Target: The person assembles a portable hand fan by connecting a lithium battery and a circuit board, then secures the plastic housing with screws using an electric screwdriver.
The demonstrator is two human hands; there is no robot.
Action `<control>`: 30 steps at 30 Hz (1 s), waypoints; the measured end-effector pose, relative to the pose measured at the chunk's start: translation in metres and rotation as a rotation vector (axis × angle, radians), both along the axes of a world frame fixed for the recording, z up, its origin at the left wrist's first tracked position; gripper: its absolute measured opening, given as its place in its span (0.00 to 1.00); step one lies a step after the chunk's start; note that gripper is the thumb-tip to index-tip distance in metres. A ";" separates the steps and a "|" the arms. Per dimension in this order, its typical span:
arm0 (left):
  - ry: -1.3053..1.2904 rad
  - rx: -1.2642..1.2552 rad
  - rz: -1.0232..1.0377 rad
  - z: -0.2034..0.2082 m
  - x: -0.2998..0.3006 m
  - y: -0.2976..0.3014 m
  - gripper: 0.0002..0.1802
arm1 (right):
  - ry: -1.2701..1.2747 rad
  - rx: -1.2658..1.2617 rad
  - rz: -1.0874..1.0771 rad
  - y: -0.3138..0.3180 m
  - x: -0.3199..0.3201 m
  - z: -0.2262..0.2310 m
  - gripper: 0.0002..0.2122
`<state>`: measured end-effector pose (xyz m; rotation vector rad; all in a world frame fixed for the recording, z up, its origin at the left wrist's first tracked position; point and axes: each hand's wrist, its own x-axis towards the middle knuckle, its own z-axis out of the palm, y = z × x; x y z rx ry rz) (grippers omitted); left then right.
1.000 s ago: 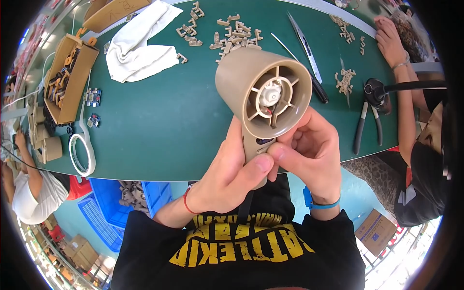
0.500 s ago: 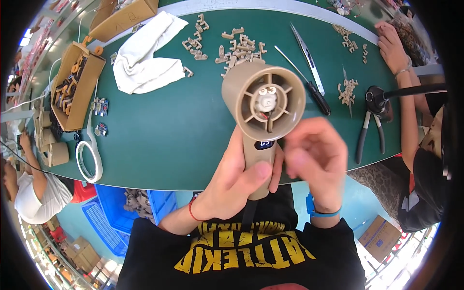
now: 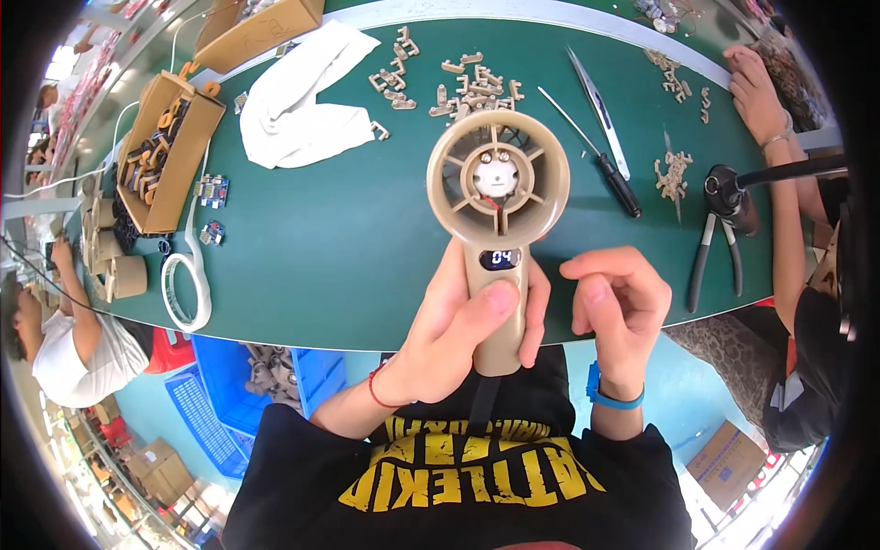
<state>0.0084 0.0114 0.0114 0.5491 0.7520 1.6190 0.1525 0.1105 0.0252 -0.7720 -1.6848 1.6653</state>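
A beige handheld fan [image 3: 499,316] stands upright in my left hand [image 3: 446,335], whose fingers wrap its handle from behind. My left thumb presses on the handle's front, just below a small lit display [image 3: 500,259]. The fan's round head [image 3: 440,206] faces me, showing spokes, a white motor hub and red and black wires inside its ring. Just right of the handle, my right hand [image 3: 628,307] hovers apart from it, open with loosely bent fingers and nothing visible in them.
Small beige clips [image 3: 481,87] lie beyond the fan, beside a white cloth [image 3: 293,110]. A screwdriver [image 3: 616,183], tweezers [image 3: 605,124] and pliers [image 3: 701,266] lie to the right. At left are a parts box [image 3: 188,174], circuit boards [image 3: 213,191] and tape [image 3: 168,291]. Another person's hand [image 3: 759,101] rests far right.
The fan's head has tipped to face me more squarely, and the display's reading has changed. My right hand has moved right, away from the fan.
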 end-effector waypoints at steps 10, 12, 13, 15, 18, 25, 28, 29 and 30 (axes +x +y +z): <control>0.010 -0.036 0.011 -0.001 0.002 -0.003 0.20 | -0.027 0.014 0.089 0.002 -0.003 -0.006 0.06; 0.019 -0.006 0.012 -0.002 0.002 -0.002 0.19 | -0.034 0.044 0.091 0.002 -0.004 -0.006 0.06; 0.021 -0.005 0.012 -0.002 0.002 -0.001 0.19 | -0.049 0.045 0.091 0.002 -0.004 -0.005 0.06; 0.036 -0.037 0.027 -0.001 0.004 -0.002 0.18 | -0.064 0.047 0.092 0.002 -0.003 -0.005 0.06; 0.055 -0.001 0.032 -0.001 0.003 0.001 0.20 | -0.074 0.057 0.094 0.002 -0.002 -0.005 0.06; -0.007 0.044 0.003 -0.005 -0.002 -0.002 0.29 | -0.070 0.055 0.082 -0.004 -0.002 -0.008 0.06; 0.018 0.014 0.019 -0.005 -0.003 -0.007 0.30 | -0.014 0.066 0.037 -0.007 -0.003 0.003 0.08; 0.016 0.018 0.035 -0.007 -0.003 -0.009 0.31 | 0.030 0.060 0.001 -0.010 -0.002 0.013 0.10; 0.026 0.011 0.036 -0.003 -0.006 -0.005 0.31 | 0.245 0.044 -0.078 -0.014 0.005 0.032 0.14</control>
